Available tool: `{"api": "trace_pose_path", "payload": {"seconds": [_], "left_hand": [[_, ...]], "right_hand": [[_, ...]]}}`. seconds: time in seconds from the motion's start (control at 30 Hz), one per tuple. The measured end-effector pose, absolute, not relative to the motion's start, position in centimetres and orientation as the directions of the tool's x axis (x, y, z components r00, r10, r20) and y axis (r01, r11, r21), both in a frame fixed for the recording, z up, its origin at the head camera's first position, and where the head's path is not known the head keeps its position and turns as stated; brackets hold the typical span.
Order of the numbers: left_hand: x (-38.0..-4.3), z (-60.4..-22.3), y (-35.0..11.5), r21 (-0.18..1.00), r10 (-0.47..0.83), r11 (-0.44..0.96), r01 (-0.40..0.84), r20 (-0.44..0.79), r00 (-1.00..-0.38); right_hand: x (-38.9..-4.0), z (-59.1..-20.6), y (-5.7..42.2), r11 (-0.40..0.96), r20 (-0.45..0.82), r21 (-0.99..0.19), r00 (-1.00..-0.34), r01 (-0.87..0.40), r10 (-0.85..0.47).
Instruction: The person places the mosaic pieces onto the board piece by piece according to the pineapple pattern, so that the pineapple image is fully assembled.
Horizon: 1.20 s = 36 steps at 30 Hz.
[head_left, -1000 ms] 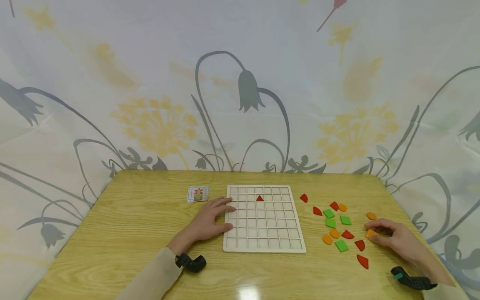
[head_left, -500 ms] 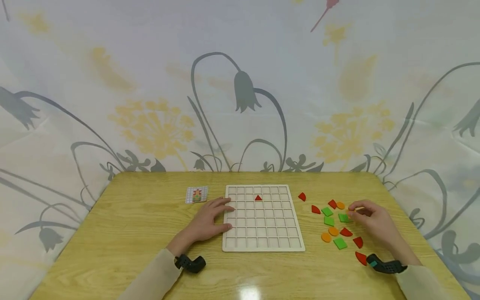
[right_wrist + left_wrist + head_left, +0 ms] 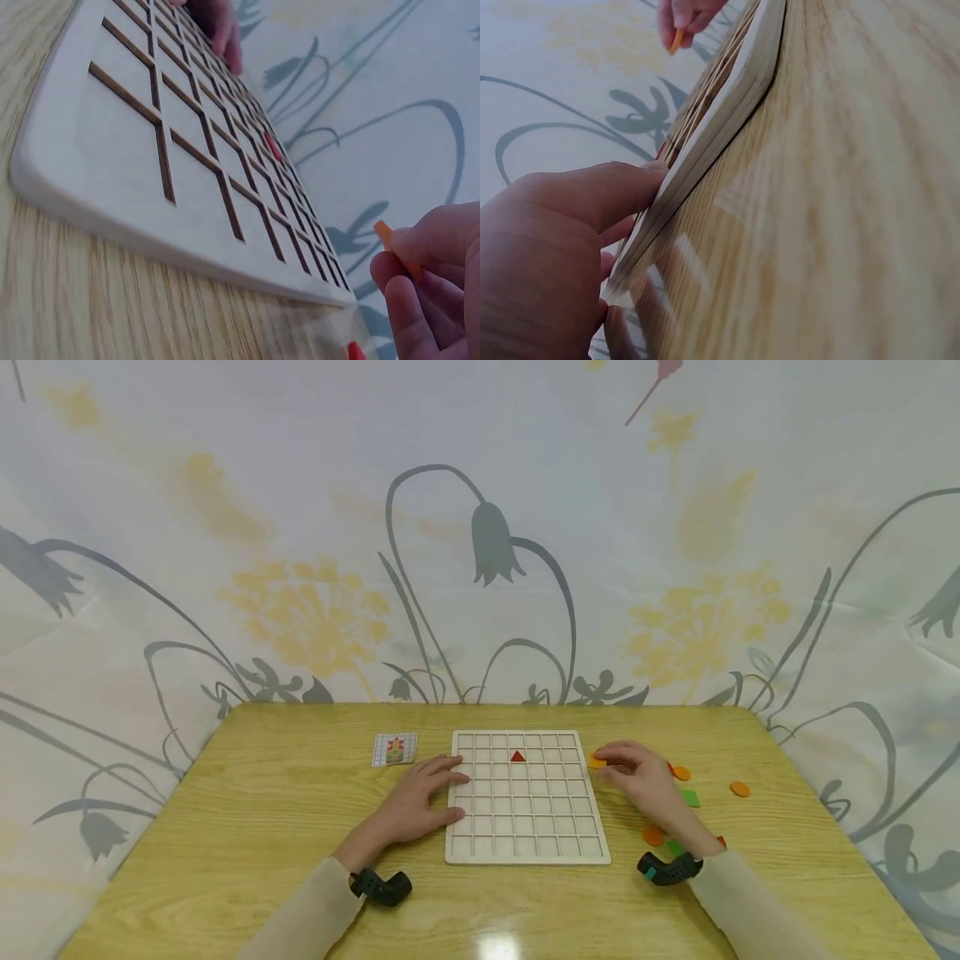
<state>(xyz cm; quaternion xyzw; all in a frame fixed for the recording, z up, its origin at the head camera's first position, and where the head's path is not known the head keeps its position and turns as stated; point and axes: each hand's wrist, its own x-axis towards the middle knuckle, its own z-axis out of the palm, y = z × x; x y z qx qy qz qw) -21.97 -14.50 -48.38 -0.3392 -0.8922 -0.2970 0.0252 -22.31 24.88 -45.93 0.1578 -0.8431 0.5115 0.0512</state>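
Note:
My right hand [image 3: 647, 781] pinches a thin orange tile [image 3: 597, 761] between thumb and fingers, just beyond the right edge of a white grid board [image 3: 525, 857]. In the right wrist view the orange tile [image 3: 384, 235] shows edge-on, raised above table level. My left hand [image 3: 411, 802] rests along the board's left side, fingertips over the rim and thumb at the edge. The left wrist view shows the thumb [image 3: 622, 191] against the board's side. A red triangle [image 3: 518, 757] sits in a cell near the board's far side.
A small card [image 3: 394, 749] with a coloured figure on a grid lies left of the board. Right of it, partly hidden by my right hand, lie orange discs [image 3: 740, 789], green tiles [image 3: 690, 797] and red pieces. A patterned wall covering stands behind the wooden table [image 3: 300, 735].
My right hand has carried the orange tile leftward from the right side of the table, over the loose pieces, to the board's right edge. My left hand stays put.

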Motion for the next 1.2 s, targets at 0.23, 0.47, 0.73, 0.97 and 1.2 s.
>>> {"api": "trace_pose_path", "payload": {"seconds": [0.23,0.47,0.73,0.97,1.2], "left_hand": [[-22.2,-48.5,-14.5,0.52,0.59,0.579,0.628,0.263,-0.763],[-22.1,-48.6,-14.4,0.521,0.587,0.584,0.622,0.259,-0.767],[-22.0,-48.4,-14.5,0.519,0.579,0.598,0.611,0.246,-0.777],[-22.0,-48.6,-14.5,0.505,0.575,0.6,0.621,0.268,-0.773],[-22.1,-48.6,-14.2,0.502,0.576,0.596,0.626,0.276,-0.769]], "right_hand": [[-24.0,-46.7,20.8,0.403,0.249,-0.851,-0.935,-0.336,-0.255],[-25.3,-47.4,17.9,0.417,0.211,-0.849,-0.932,-0.325,-0.295],[-26.0,-47.7,16.5,0.414,0.12,-0.881,-0.954,-0.23,-0.274],[-25.9,-47.6,16.4,0.415,0.107,-0.881,-0.95,-0.227,-0.292],[-25.6,-48.0,16.4,0.456,0.158,-0.837,-0.931,-0.303,-0.328]]}}
